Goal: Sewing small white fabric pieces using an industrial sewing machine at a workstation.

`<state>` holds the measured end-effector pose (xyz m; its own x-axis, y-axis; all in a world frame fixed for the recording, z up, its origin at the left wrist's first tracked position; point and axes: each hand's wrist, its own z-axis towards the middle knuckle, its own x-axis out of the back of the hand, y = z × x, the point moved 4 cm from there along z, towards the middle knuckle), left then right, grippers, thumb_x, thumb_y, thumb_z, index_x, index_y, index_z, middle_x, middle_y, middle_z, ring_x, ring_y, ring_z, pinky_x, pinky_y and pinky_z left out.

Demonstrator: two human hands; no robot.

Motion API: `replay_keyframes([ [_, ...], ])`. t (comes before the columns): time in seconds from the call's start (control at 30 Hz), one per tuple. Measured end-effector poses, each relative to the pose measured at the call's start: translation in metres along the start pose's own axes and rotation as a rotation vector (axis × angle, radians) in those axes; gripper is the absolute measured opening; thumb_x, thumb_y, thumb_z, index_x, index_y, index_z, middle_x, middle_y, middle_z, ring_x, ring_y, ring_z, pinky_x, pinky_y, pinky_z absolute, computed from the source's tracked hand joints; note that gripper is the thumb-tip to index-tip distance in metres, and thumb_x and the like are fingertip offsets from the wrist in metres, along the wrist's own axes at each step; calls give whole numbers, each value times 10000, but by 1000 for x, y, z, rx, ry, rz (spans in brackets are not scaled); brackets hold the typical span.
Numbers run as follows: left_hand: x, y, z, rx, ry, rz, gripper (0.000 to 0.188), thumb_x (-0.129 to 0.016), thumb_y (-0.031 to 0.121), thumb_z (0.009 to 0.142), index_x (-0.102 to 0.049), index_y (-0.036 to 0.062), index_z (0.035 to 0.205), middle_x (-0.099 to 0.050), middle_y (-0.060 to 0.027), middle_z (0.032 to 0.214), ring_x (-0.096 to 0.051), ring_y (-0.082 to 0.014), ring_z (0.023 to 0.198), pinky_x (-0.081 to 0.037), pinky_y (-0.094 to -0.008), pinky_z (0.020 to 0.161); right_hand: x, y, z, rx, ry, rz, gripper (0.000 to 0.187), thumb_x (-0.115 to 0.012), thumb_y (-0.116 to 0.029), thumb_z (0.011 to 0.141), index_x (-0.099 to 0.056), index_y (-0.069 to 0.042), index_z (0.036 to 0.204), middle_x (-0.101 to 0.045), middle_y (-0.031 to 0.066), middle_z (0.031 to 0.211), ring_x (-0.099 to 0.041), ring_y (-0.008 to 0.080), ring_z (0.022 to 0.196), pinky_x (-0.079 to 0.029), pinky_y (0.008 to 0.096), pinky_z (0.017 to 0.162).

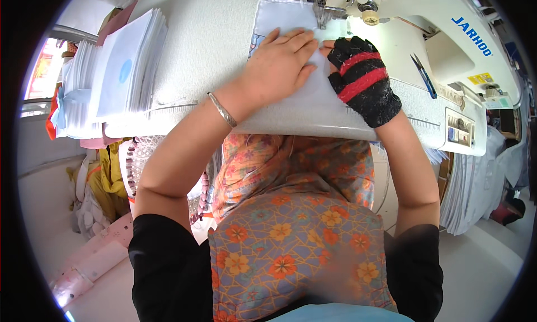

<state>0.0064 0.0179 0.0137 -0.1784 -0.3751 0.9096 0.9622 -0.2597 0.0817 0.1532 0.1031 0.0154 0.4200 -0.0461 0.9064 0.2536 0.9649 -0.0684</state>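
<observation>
A piece of white cloth (282,14) lies on the sewing machine bed, its far right edge close by the presser foot (322,21). A stitched line runs along its edge, and a bit of coloured print shows at its left side. Flat on the cloth, fingers stretched out, rests my left hand (286,62), a silver bangle on its wrist. My right hand (362,79), in a black fingerless glove with red stripes, is curled just right of it, fingertips at the cloth near the foot. The part of the cloth under both hands is hidden.
A tall stack of folded white cloth (126,70) stands on the left of the table. Dark thread snips (424,76) lie to the right, below the white machine arm (442,20). A small bobbin tray (460,127) sits in the right front corner. More white cloth (467,182) hangs at right.
</observation>
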Motion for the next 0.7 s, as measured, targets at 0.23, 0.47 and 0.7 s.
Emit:
replay_keyframes([
  [0.23, 0, -12, 7, -96, 56, -62, 341, -619, 172, 900, -633, 59, 1221, -619, -89, 1263, -577, -254, 1195, -434, -440, 1053, 3, -3, 1, 22, 64, -42, 381, -631, -98, 755, -648, -70, 1135, -632, 104, 1215, -584, 340, 1081, -440, 462, 988],
  [0.47, -3, -28, 20, -113, 70, -33, 325, -603, 176, 906, -645, 69, 1210, -626, -72, 1252, -578, -250, 1189, -451, -406, 1027, -1, 1, 5, -5, 90, -13, 348, -629, -114, 792, -646, -69, 1137, -635, 117, 1201, -588, 342, 1072, -444, 456, 975],
  [0.7, -7, -38, 23, -98, 63, -30, 326, -578, 182, 923, -639, 108, 1235, -610, -42, 1309, -554, -229, 1238, -445, -429, 1043, 0, -2, 7, -32, 42, 6, 375, -633, -137, 814, -633, -67, 1183, -627, 124, 1230, -586, 344, 1080, -439, 461, 982],
])
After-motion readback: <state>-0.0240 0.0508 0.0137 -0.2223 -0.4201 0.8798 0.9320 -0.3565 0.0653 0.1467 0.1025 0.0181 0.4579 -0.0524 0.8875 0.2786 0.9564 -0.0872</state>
